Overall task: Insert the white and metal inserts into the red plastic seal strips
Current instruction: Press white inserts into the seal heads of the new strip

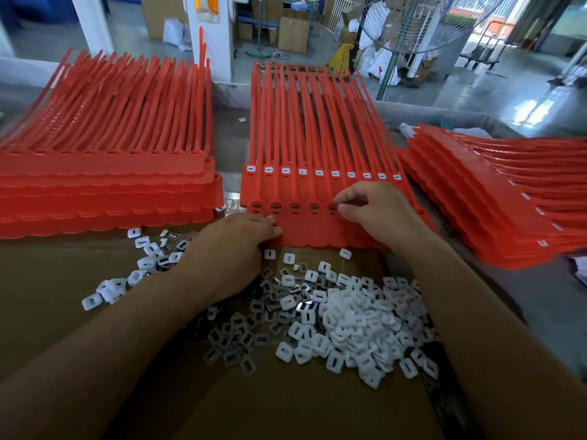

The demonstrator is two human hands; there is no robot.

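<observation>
R hand [371, 206] pinches metal insert [332, 208] at 5th socket, top red seal strip sheet [305, 231]; L hand [235, 249] fingers straight, pressing sheet edge (loose inserts [349, 315] piled on cardboard [286, 408]).

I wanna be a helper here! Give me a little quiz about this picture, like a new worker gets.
1. True or false: the loose inserts lie in a bowl.
2. The right hand pinches: A) a pen, B) a metal insert, C) a screw?
3. Fill in: the left hand rests on the middle ___ seal strips.
Key: 1 false, they lie on cardboard; 2 B; 3 red.
</observation>
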